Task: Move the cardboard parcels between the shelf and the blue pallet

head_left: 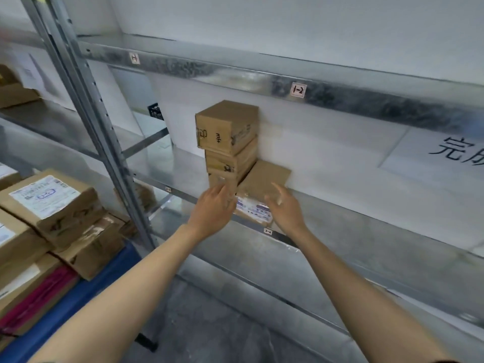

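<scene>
A stack of three cardboard parcels [226,127] stands on the metal shelf [178,166], against the white back wall. A flat parcel [262,187] with a printed label lies just right of the stack at the shelf's front edge. My left hand [213,212] reaches to the bottom box of the stack, fingers straight and touching its front. My right hand [286,206] hovers open over the flat parcel, fingers spread, holding nothing. At the lower left, several labelled parcels [52,205] are piled on the blue pallet [65,305].
A grey upright post [104,142] of the rack stands between pallet and shelf bay. The upper shelf beam [298,91] carries a tag reading 1-2. A white sheet with black characters [455,153] lies at right on the shelf. More boxes [13,93] sit far left.
</scene>
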